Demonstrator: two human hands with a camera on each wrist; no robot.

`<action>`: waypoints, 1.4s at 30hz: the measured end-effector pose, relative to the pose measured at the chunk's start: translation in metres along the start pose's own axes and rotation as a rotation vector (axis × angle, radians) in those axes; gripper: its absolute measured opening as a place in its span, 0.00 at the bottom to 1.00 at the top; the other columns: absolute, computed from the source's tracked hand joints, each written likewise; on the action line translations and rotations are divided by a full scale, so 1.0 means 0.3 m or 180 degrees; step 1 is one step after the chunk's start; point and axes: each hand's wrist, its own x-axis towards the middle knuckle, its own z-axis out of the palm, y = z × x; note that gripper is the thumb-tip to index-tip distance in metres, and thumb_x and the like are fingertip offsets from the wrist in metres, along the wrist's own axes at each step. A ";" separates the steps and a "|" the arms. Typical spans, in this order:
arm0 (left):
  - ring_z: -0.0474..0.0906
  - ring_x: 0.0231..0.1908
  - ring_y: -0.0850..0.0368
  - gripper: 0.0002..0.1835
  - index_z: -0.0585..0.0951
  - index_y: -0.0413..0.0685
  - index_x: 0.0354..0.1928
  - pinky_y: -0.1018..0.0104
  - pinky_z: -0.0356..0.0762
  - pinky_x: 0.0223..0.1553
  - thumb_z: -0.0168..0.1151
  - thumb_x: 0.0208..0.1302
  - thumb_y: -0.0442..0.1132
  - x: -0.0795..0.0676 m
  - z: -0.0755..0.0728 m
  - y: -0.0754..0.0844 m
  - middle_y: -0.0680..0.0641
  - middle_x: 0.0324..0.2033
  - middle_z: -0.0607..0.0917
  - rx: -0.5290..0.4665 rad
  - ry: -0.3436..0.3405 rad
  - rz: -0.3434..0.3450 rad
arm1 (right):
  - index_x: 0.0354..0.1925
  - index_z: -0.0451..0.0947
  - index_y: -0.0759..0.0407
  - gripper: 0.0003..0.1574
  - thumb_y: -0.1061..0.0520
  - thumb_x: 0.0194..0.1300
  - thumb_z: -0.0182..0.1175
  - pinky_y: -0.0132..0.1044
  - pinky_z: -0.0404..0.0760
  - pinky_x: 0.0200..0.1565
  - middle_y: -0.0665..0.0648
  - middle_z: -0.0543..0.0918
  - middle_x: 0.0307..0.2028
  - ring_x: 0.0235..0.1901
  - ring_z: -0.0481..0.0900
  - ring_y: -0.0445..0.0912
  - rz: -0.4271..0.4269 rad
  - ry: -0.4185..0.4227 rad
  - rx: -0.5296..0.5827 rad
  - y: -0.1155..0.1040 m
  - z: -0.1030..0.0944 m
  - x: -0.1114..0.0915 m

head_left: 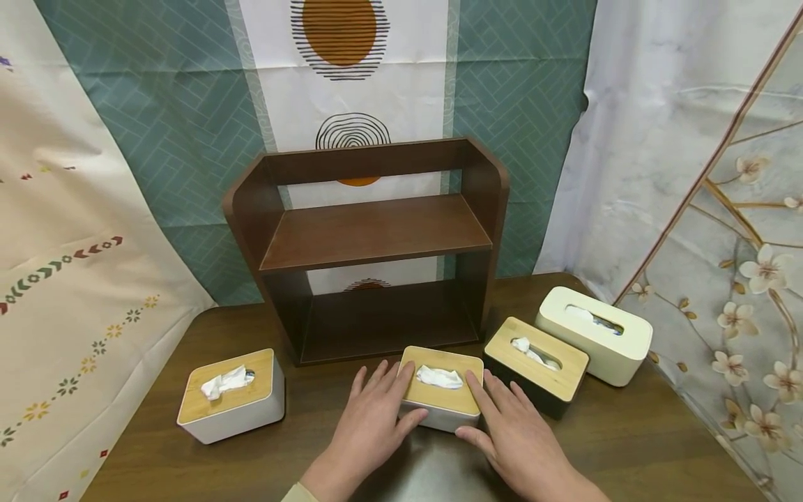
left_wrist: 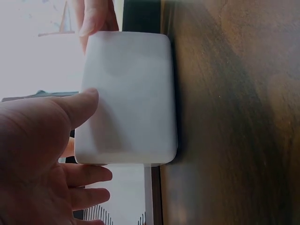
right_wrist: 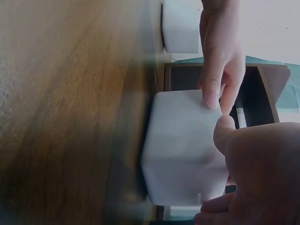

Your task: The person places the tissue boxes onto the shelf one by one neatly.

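Note:
A white tissue box (head_left: 440, 418) with a light wooden lid (head_left: 442, 359) lies between both hands, close in front of the brown shelf (head_left: 376, 230). White tissue (head_left: 439, 376) shows in the lid's slot. My left hand (head_left: 370, 425) is at the box's left, its index finger at the lid edge and thumb (left_wrist: 86, 105) against the front face. Its other fingers extend loosely past the box. At the right end, my right hand (head_left: 517, 436) touches the lid's edge with straight fingers. Its thumb (right_wrist: 224, 131) meets the front face near the top.
Left of the shelf stands another white tissue box (head_left: 251, 418) with a wooden lid. At right are a black tissue box (head_left: 495, 359) with a wooden lid and a cream tissue box (head_left: 627, 362). Fabric curtains (head_left: 671, 174) hang around the brown table (head_left: 301, 418).

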 end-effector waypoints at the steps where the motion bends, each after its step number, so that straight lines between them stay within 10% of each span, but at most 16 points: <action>1: 0.72 0.76 0.34 0.41 0.73 0.47 0.81 0.28 0.61 0.76 0.72 0.75 0.58 -0.001 0.002 0.001 0.40 0.73 0.81 -0.0001 0.0024 0.0004 | 0.82 0.69 0.58 0.50 0.32 0.77 0.67 0.64 0.72 0.73 0.69 0.77 0.74 0.74 0.76 0.60 -0.0002 0.0008 0.0008 -0.001 0.003 0.000; 42: 0.89 0.59 0.41 0.38 0.83 0.39 0.69 0.34 0.78 0.67 0.82 0.65 0.55 0.050 0.018 -0.012 0.36 0.61 0.89 0.0083 0.0813 -0.0096 | 0.76 0.75 0.65 0.40 0.49 0.76 0.72 0.66 0.81 0.64 0.80 0.78 0.68 0.63 0.83 0.73 -0.0162 0.0459 0.0085 -0.007 0.077 0.161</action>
